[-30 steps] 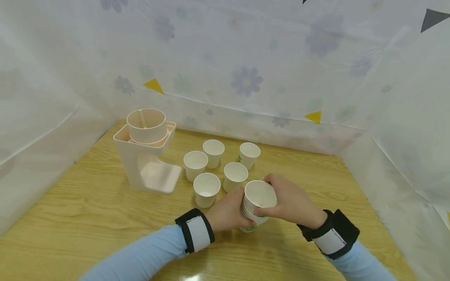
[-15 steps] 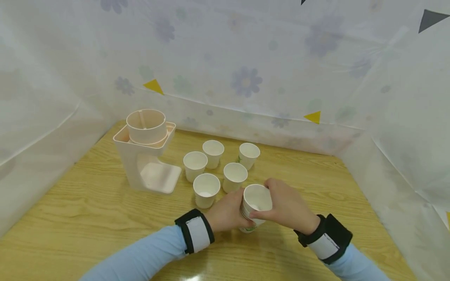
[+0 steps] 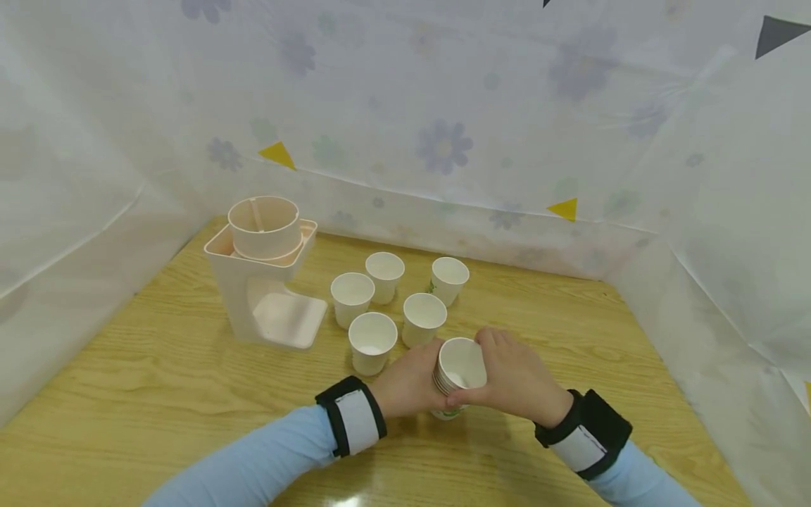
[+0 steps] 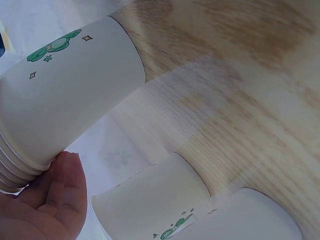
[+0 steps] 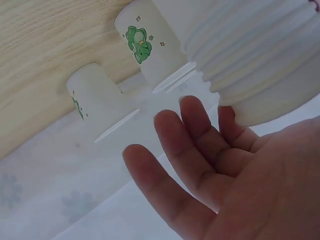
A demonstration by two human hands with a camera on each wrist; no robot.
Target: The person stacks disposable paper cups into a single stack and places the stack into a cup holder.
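A stack of nested white paper cups [image 3: 462, 362] stands upright near the front of the table, held between both hands. My left hand [image 3: 408, 380] grips its left side, and the left wrist view shows a fingertip [image 4: 70, 165] just under the stacked rims. From the right, my right hand [image 3: 516, 377] holds the topmost cup near the rim, thumb on the near side and fingers on the far side. Several of its fingers [image 5: 175, 140] are spread apart in the right wrist view, beside the ribbed stack [image 5: 260, 65]. Green cartoon prints [image 4: 55, 45] mark the cups.
Several single paper cups stand upright behind the stack, including a near-left cup [image 3: 372, 341], a middle cup [image 3: 424, 317] and a back-right cup [image 3: 450, 278]. A cream-coloured dispenser-like machine [image 3: 234, 289] with a round top container stands at left. White sheeting [image 3: 393, 141] encloses the wooden table.
The topmost cup has sunk down into the stack, with my right hand moving down and slightly left along with it. My left hand and the single cups have stayed in place.
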